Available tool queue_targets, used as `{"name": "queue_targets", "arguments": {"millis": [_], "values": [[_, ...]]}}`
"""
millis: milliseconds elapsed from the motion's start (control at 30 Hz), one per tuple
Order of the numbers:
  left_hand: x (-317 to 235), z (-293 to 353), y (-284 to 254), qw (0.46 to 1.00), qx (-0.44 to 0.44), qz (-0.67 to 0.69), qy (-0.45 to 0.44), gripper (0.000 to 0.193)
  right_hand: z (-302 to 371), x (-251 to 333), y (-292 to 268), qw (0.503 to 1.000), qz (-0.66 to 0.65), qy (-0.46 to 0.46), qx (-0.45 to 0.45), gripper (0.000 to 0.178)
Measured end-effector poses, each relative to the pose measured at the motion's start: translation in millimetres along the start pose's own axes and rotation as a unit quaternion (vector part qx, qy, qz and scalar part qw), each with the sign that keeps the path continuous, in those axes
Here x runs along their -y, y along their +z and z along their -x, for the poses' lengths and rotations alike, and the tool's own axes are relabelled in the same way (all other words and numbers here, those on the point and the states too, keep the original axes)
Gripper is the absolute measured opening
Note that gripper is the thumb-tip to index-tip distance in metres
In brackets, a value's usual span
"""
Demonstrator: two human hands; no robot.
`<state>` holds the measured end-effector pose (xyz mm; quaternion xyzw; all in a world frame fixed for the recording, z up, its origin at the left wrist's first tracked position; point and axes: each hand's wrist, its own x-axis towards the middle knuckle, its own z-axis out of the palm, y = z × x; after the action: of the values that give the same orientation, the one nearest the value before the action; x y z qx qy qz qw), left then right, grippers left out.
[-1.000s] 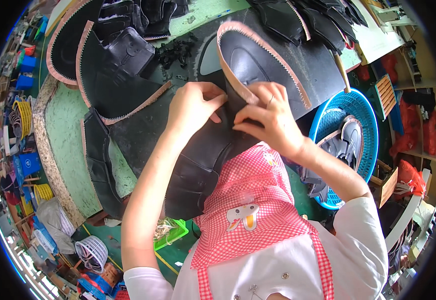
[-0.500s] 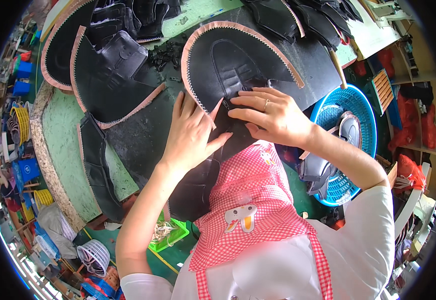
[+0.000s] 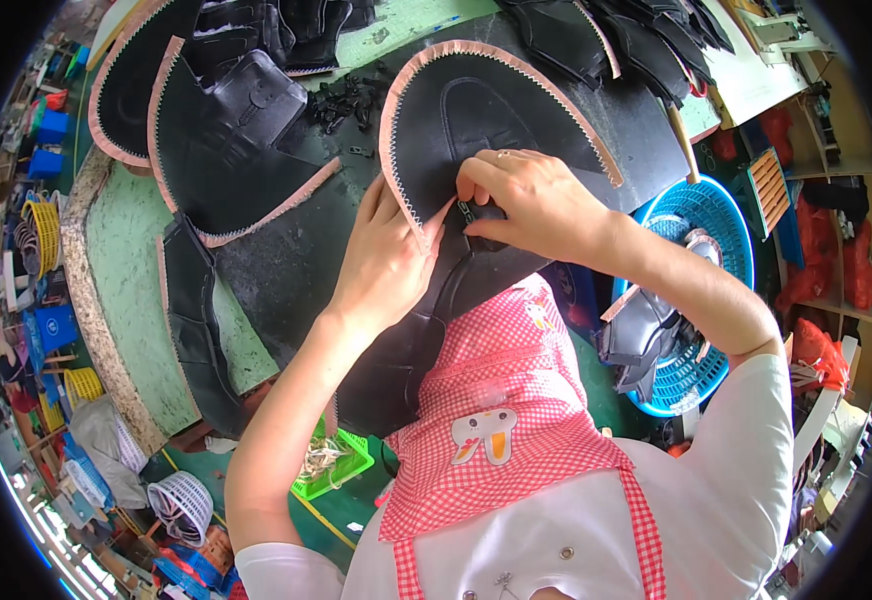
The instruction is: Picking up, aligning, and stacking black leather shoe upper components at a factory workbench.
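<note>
A black shoe upper (image 3: 501, 110) with a zigzag-stitched, pinkish-tan edge lies under both hands. My left hand (image 3: 386, 255) grips its lower left edge, with thumb and fingers closed beside the opening. At the opening, my right hand (image 3: 536, 205) has its fingers curled in around a small dark buckle-like fitting (image 3: 467, 212); the fingers hide part of it. A pile of small black fittings (image 3: 348, 104) sits left of this upper. Another black upper (image 3: 226, 165) with the same edging lies farther left.
More black uppers (image 3: 566, 45) are stacked along the far side of the green table (image 3: 121, 290). To the right stands a blue basket (image 3: 741, 260) with black shoe pieces in it. A wooden handle (image 3: 682, 140) sticks out near that basket. Below is a green tray (image 3: 341, 480).
My right hand has curled its fingers in around the fitting, where they lay flatter before. My left thumb has drawn up toward the upper's edge. The view has shifted slightly.
</note>
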<state>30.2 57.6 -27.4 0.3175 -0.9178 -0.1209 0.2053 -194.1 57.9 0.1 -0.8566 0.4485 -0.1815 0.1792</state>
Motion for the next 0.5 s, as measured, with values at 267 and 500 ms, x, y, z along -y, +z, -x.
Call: {"name": "queue_targets", "arguments": {"millis": [267,500], "values": [[8.5,1.8,8.3,1.000,0.007,0.017,-0.002,0.033,5.5,14.4,14.3,0.999,0.004,0.023,-0.032,0.029],[5.7,0.2,9.0,0.998,-0.038,0.050,-0.026,0.044,4.9,17.6,14.3,0.997,0.018,0.050,-0.048,0.032]]}}
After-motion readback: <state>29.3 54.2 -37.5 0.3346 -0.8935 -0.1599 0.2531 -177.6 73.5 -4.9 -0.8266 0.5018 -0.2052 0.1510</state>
